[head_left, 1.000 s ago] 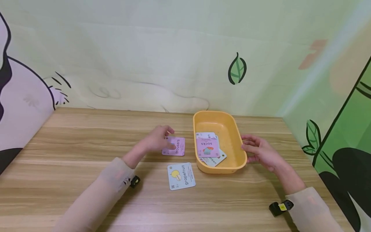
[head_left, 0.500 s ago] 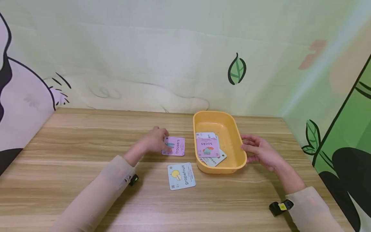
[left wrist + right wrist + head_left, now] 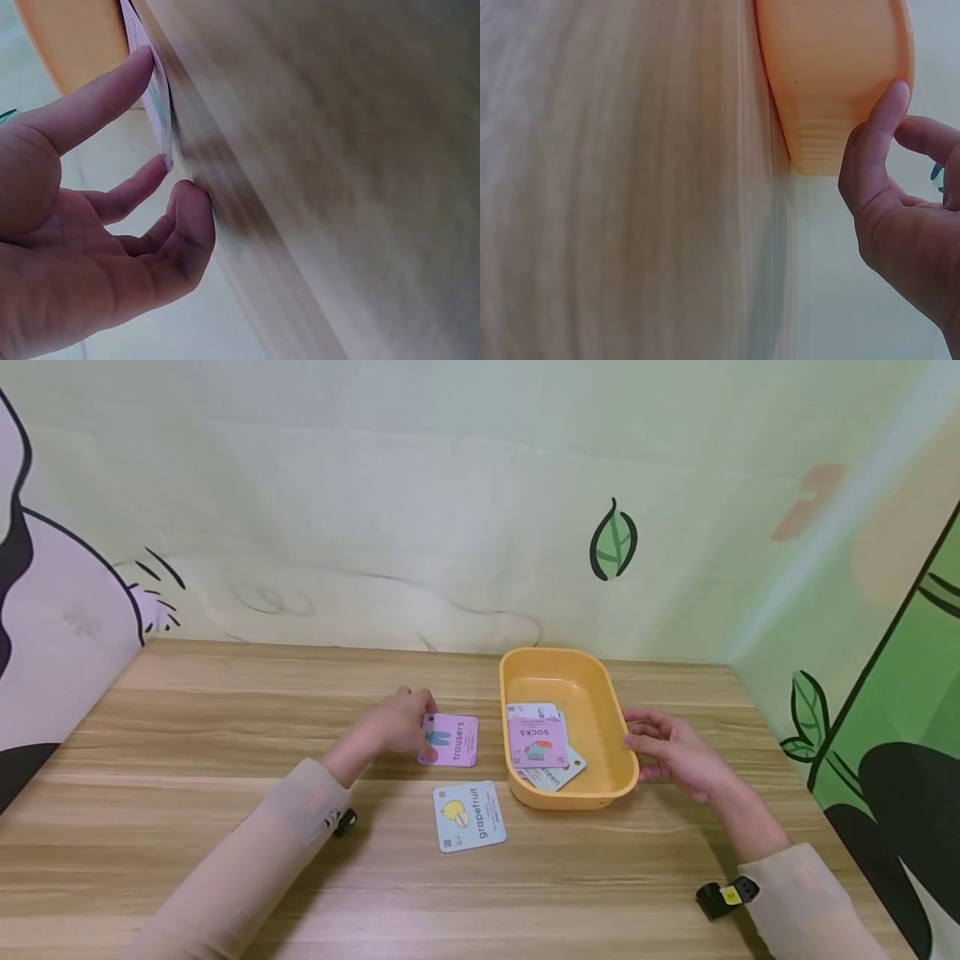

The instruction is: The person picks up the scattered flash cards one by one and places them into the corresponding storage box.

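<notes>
Grapefruit card (image 3: 469,816) lies nearest on the wooden counter (image 3: 225,735), white-blue with a yellow fruit picture and its word printed sideways, untouched. Just beyond it is the trousers card (image 3: 450,740) (image 3: 154,90), a pink rounded square with a small blue trousers picture; its left edge is raised off the counter, pinched between the thumb and fingers of the left hand (image 3: 401,724) (image 3: 90,225). To the right stands one yellow tray (image 3: 622,735) (image 3: 832,75), oblong with rounded corners. Inside it a pink socks card (image 3: 536,742) tops a loose pile of white cards; at least two white ones show beneath, the exact count unclear. The right hand (image 3: 671,756) (image 3: 907,217) rests at the tray's right rim, fingers loosely bent, thumb tip touching the wall without gripping. That makes two cards on the counter and one tray.
</notes>
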{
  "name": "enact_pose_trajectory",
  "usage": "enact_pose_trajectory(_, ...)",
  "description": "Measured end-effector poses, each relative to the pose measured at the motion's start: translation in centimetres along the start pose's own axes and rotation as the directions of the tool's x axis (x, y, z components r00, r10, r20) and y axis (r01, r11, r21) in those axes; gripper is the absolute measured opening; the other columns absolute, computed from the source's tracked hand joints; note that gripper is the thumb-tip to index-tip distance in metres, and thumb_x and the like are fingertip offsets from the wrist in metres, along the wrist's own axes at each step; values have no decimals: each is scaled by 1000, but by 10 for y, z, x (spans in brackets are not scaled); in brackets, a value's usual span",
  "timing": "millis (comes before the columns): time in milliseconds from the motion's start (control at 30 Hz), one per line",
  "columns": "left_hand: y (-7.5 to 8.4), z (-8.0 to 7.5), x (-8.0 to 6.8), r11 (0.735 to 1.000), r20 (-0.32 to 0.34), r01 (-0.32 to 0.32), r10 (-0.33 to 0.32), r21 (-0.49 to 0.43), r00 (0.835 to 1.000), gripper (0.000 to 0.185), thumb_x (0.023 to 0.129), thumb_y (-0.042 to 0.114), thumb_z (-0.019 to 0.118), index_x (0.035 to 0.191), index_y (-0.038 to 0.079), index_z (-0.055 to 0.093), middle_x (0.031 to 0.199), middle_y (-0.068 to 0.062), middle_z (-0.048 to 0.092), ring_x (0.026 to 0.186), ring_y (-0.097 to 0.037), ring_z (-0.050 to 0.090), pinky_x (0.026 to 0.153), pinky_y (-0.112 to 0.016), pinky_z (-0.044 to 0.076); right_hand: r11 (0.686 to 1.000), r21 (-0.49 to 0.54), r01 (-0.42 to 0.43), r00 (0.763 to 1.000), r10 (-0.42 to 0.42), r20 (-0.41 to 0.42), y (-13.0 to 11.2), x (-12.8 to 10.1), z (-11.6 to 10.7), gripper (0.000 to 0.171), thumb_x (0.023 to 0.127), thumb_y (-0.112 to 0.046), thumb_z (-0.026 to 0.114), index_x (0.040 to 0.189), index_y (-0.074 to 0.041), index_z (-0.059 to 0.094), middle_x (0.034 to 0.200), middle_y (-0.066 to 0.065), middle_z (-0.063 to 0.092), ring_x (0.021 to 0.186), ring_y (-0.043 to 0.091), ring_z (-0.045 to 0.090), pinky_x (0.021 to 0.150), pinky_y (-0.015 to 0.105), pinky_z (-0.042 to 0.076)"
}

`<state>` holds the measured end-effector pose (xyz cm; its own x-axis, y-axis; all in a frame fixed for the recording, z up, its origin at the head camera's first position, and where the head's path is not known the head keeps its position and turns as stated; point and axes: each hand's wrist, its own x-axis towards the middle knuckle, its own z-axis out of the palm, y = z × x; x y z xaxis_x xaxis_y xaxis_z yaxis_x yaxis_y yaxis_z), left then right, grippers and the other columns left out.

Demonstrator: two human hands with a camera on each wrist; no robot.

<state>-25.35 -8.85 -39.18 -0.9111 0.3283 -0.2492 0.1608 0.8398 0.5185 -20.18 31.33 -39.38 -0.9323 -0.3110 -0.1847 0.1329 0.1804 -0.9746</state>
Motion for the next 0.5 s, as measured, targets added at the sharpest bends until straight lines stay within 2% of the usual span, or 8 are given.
enact_pose_trajectory(233,-3,-2,1,999,24,-29,30,-37,999,67,75,7,90,130,4,51,109,-11,58,97,-27,57,88,-42,50,1000,-8,10,1000,-10,1,2,0,0,56,104,-8,57,148,13,30,119,16,57,90,18,67,66,32,61)
enact_pose_trajectory(500,-4,-4,0,994,39,-14,18,-108,999,65,80,-1,85,133,7,48,111,-14,61,100,-30,58,92,-45,49,1000,-1,12,1000,-12,3,2,0,0,56,105,-9,57,149,13,30,119,15,57,91,17,67,66,32,61)
